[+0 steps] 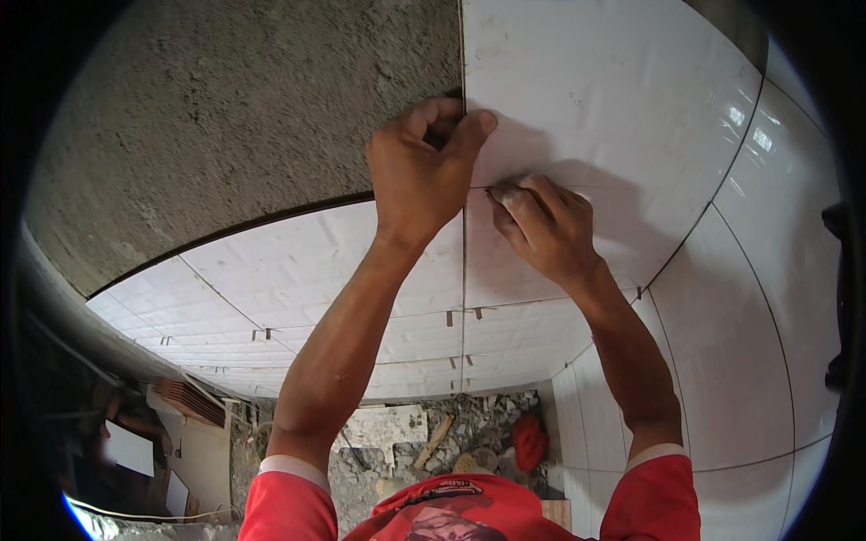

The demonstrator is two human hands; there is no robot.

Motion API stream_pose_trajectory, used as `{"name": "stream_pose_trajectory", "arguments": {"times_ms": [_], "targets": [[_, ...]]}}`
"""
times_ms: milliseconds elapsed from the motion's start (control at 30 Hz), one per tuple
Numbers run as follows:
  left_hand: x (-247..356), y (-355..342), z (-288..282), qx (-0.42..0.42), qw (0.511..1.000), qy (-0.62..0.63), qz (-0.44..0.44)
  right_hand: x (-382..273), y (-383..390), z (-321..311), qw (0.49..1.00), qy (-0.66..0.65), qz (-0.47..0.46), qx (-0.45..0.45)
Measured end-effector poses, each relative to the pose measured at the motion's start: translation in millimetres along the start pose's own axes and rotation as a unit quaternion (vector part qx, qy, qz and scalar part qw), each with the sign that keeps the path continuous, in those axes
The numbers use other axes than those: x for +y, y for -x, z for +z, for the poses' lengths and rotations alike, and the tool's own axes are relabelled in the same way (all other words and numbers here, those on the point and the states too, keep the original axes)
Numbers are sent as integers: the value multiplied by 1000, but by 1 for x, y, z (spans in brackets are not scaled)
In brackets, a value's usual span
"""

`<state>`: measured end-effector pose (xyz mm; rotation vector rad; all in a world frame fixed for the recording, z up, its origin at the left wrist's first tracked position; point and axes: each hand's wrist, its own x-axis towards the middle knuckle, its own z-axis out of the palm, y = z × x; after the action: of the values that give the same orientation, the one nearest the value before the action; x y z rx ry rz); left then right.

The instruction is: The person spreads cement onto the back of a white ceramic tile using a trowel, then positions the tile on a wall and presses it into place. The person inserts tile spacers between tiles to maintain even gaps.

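A large white tile [604,81] stands beside rough grey mortar [234,108], above rows of fixed white tiles [271,261]. My left hand [424,167] is closed on that tile's left edge, thumb on its face and fingers curled at the edge. Just to the right, my right hand [541,221] has its fingers bent together at the horizontal joint, pinching something small and dark that I cannot make out. Small grey clips [478,315] stick out of the joints lower down.
A tiled side wall [740,352] meets this wall on the right. Far below lie rubble, a pale board [379,428] and a red bundle [529,442]. At the lower left are wooden slats [185,401] and a white panel [129,448].
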<state>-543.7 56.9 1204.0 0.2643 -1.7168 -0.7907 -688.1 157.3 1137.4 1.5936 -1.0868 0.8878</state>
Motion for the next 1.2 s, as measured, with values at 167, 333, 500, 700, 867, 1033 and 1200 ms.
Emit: {"name": "stream_pose_trajectory", "arguments": {"times_ms": [167, 333, 500, 700, 867, 1033, 1200], "targets": [[1, 0, 1, 4, 1000, -10, -2, 0, -2, -2, 1000, 9, -11, -9], [0, -1, 1, 8, 1000, -10, 19, 0, -4, -3, 999, 15, -21, -22], [0, 0, 1, 3, 1000, 10, -15, 4, -5, -3, 999, 13, -35, -30], [1, 1, 2, 11, 1000, 5, -2, 5, -5, -2, 999, 16, -33, -40], [1, 1, 2, 12, 1000, 14, -9, 1, -9, -5, 998, 30, -26, -49], [0, 0, 3, 12, 1000, 9, -5, -5, -10, -8, 998, 27, 12, -52], [-3, 2, 2, 14, 1000, 1, 2, -13, -5, -11, 996, -43, 75, -36]]}}
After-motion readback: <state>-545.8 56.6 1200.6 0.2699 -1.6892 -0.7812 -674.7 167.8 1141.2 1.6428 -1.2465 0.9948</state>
